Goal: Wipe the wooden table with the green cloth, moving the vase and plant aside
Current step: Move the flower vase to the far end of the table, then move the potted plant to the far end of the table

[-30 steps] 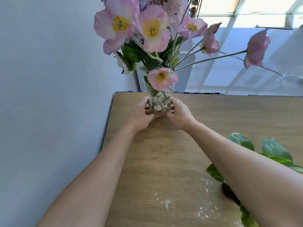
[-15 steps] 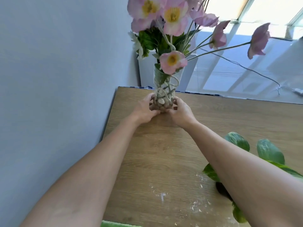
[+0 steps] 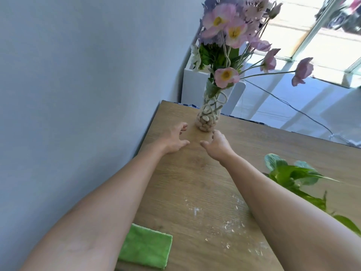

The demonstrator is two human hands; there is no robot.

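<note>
The glass vase (image 3: 210,114) stands upright at about 12 o'clock on the wooden tabletop (image 3: 195,173), close to its far-left corner. The bottom of the vase is filled with pale pebbles, and pink flowers (image 3: 226,75) with yellow centres rise from it on long stems, some leaning toward 2 o'clock.

Both hands are in front of the vase and are not touching it. The left hand (image 3: 175,139) is just beside the base of the vase, toward 10 o'clock from the centre of the tabletop, with its fingers (image 3: 183,127) spread wide and curved, holding nothing. The right hand (image 3: 217,144) is near the base on the other side, its fingers also loose and apart, and it is empty too (the two thumbs point toward each other, with a small gap between them).

The green cloth (image 3: 146,249) lies folded flat at about 7 o'clock, near the front edge of the tabletop, partly covered by the left forearm. The plant (image 3: 293,175) with wide green leaves is at about 4 o'clock, behind the right forearm. White crumbs or dust (image 3: 232,225) are scattered on the wood between the cloth and the plant, around 5 o'clock.
</note>
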